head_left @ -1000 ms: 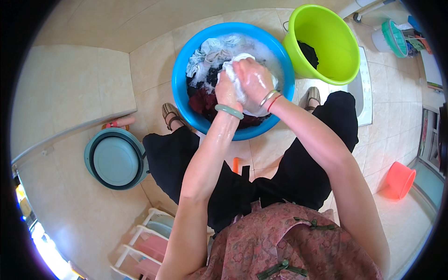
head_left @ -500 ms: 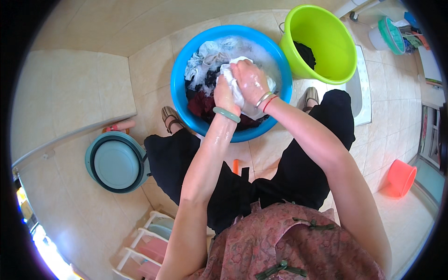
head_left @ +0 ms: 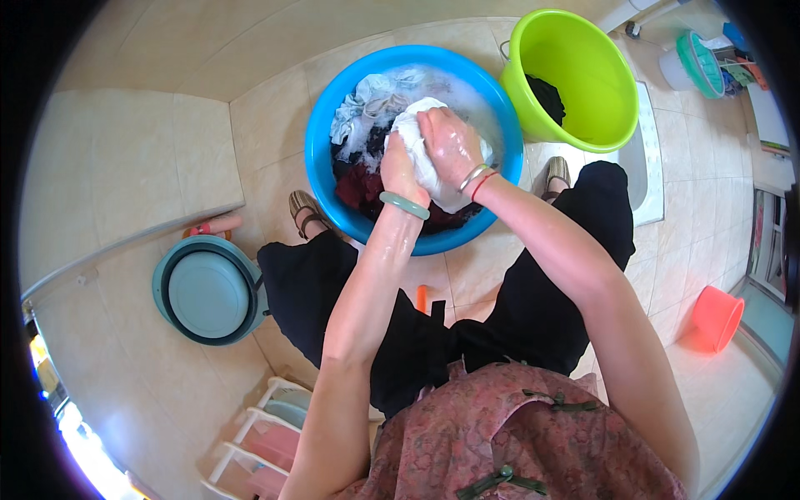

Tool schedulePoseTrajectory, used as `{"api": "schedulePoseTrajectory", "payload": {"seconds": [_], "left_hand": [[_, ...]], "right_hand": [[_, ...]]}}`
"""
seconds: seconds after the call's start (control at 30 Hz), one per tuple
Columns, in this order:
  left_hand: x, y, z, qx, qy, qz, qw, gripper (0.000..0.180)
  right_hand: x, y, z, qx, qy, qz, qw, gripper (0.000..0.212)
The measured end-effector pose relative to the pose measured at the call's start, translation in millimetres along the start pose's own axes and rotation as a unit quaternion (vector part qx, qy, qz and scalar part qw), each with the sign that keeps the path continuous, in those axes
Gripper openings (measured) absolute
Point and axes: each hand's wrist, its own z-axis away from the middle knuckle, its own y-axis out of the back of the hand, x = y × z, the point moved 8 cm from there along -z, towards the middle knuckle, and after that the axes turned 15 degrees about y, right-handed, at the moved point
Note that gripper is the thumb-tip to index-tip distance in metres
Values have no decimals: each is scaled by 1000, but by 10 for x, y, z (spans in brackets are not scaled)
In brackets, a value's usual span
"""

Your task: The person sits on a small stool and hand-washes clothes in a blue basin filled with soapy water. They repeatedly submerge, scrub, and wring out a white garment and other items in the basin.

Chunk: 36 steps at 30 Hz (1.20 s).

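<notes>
Over a round blue basin point(head_left: 320, 158) of sudsy water, my two wet hands grip one bunched white cloth point(head_left: 427, 171). My left hand point(head_left: 402, 172), with a green bangle at its wrist, is closed on the cloth's near left side. Pressed against the right side is my right hand point(head_left: 451, 148), its fingers curled over the fabric. Dark red clothing point(head_left: 360, 187) lies in the water left of my hands. Pale grey-blue clothing point(head_left: 360, 108) rests in foam at the far left. The cloth's lower part is partly hidden by my hands.
A lime-green bucket point(head_left: 596, 92) with dark cloth point(head_left: 546, 100) inside stands right of the basin. At left is a grey-green collapsible basin point(head_left: 208, 293). A coral bucket point(head_left: 717, 318) sits at far right, a white rack point(head_left: 250, 425) at lower left. My feet flank the blue basin.
The white cloth bulges up more between my hands and looks fuller. My hands have shifted only very slightly and keep their hold.
</notes>
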Motion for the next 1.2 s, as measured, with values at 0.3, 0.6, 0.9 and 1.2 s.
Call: {"api": "schedulePoseTrajectory", "payload": {"seconds": [0.3,0.6,0.9,1.2], "left_hand": [[42,-157,253,-108,44,84,990,39],[129,-67,168,-318,26,45,947,41],[5,-174,217,-23,-1,31,999,38],[188,-317,455,-171,64,-10,983,42]], "right_hand": [[-723,109,18,-17,178,-41,983,20],[-690,184,19,33,55,-108,992,23],[-47,195,-122,46,27,-58,997,25],[-939,295,146,12,110,-135,985,20]]}}
